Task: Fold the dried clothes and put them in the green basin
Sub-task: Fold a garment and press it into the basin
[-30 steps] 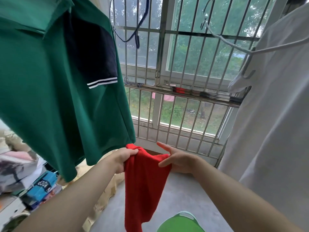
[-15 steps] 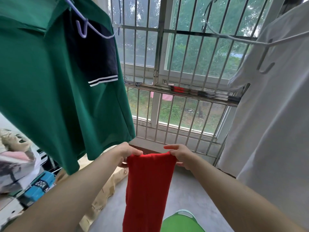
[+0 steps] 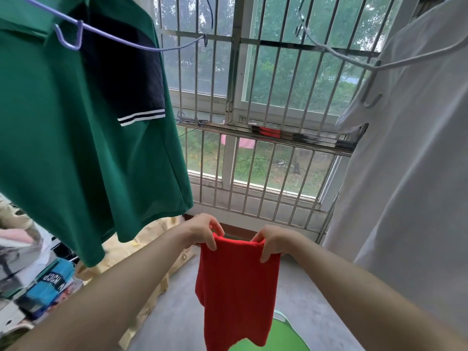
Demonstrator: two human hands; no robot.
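Observation:
A red cloth (image 3: pixel 235 290) hangs straight down in front of me, held by its top edge. My left hand (image 3: pixel 202 230) pinches the top left corner and my right hand (image 3: pixel 272 240) pinches the top right corner. The green basin (image 3: pixel 283 336) sits on the floor at the bottom of the view, partly hidden behind the cloth. A green shirt (image 3: pixel 76 138) with a dark navy sleeve hangs at the upper left on a purple hanger (image 3: pixel 73 38). A white shirt (image 3: pixel 415 160) hangs at the right on a white hanger (image 3: pixel 369 64).
A barred window (image 3: pixel 253 110) fills the wall ahead. Stacked boxes and packets (image 3: pixel 43 285) lie at the lower left beside a yellowish cloth (image 3: pixel 141 252). The floor (image 3: pixel 177 307) is grey concrete.
My hands have moved apart along the red cloth's top edge, stretching it out flat; one second ago it was bunched in my left hand. The purple hanger has swung into view.

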